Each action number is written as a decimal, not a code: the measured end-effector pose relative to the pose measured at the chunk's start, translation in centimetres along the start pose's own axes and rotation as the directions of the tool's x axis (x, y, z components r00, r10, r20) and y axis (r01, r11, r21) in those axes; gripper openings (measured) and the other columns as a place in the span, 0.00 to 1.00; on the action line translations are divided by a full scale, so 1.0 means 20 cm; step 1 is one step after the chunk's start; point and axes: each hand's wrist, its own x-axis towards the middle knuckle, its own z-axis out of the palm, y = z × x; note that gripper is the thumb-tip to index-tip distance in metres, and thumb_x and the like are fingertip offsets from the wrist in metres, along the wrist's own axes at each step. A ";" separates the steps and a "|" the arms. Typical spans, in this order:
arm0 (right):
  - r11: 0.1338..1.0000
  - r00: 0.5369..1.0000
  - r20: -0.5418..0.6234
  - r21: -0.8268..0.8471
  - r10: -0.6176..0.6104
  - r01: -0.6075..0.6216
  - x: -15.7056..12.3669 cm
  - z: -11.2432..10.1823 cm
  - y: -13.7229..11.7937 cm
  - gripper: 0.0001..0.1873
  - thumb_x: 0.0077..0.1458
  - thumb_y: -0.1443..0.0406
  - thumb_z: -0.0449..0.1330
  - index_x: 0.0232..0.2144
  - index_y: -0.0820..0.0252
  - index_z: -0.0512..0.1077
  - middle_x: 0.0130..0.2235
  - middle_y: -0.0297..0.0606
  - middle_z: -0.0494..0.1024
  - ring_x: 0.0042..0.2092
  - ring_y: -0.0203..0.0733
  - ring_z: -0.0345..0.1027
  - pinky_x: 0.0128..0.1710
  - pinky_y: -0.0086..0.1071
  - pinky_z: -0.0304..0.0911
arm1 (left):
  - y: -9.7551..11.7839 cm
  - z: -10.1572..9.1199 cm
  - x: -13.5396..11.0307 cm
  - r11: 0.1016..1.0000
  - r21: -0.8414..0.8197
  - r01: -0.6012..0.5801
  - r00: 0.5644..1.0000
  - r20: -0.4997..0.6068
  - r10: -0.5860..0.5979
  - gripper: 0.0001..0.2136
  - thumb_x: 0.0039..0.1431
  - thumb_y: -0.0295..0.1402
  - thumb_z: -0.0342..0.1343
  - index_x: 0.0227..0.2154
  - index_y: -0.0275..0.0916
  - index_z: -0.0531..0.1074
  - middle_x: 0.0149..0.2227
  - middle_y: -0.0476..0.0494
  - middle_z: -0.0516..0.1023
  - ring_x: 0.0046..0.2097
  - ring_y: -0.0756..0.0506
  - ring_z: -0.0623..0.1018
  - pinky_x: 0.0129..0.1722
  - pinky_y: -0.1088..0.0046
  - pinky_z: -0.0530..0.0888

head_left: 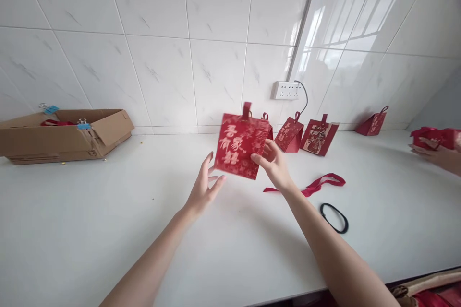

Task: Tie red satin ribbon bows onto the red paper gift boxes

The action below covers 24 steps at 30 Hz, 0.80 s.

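Observation:
A red gift box [237, 148] with pale Chinese characters and a ribbon loop on top is held up above the white counter. My right hand [274, 164] grips it by its lower right edge, thumb on the front face. By the box's lower left corner is my left hand [203, 187], with its fingers and thumb spread; whether a fingertip touches the box I cannot tell. Behind my right hand stand similar red boxes, one with characters [288, 135] and one with a printed figure [319, 137]. Another is partly hidden behind the held box.
A cardboard box [54, 141] with binder clips stands at the left. A red ribbon [326, 182] and a black band [334, 218] lie on the counter [108, 230]. Another red box [372, 122] stands farther right. At the right edge another person's hand [437, 156] holds red items.

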 end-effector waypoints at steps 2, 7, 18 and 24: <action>0.975 0.941 -0.290 -0.180 -0.177 0.128 0.07 -0.08 0.02 0.22 0.46 0.62 0.62 0.44 0.54 0.61 0.44 0.37 0.72 0.44 0.40 0.68 0.43 0.34 0.64 | -0.03 0.00 0.00 0.990 0.143 -0.012 1.000 0.029 0.008 0.26 0.58 0.41 0.48 0.59 0.50 0.48 0.65 0.41 0.46 0.61 0.38 0.60 0.50 0.61 0.70; 0.827 0.665 -0.630 -0.561 -0.401 -0.033 0.32 -0.36 0.11 0.28 0.49 0.58 0.57 0.51 0.57 0.54 0.53 0.45 0.64 0.51 0.43 0.62 0.50 0.37 0.59 | -0.07 0.00 -0.01 0.895 0.428 -0.124 0.985 0.165 0.058 0.14 0.58 0.36 0.45 0.47 0.46 0.66 0.63 0.43 0.51 0.59 0.37 0.63 0.42 0.63 0.74; 0.662 0.827 -0.557 -0.649 -0.080 -0.374 0.36 -0.52 0.49 0.28 0.44 0.56 0.59 0.47 0.64 0.63 0.49 0.55 0.65 0.52 0.57 0.61 0.48 0.44 0.57 | -0.11 0.00 -0.02 0.868 0.486 -0.102 0.983 0.185 0.012 0.12 0.57 0.36 0.45 0.41 0.46 0.71 0.57 0.43 0.63 0.27 0.48 0.74 0.30 0.64 0.74; 0.606 0.804 -0.585 -0.681 -0.112 -0.411 0.42 -0.59 0.45 0.30 0.48 0.51 0.55 0.48 0.64 0.62 0.51 0.53 0.65 0.55 0.55 0.57 0.54 0.45 0.50 | -0.14 0.01 -0.02 0.859 0.500 -0.108 0.980 0.198 0.008 0.13 0.58 0.36 0.44 0.41 0.47 0.71 0.57 0.45 0.63 0.28 0.48 0.74 0.32 0.65 0.75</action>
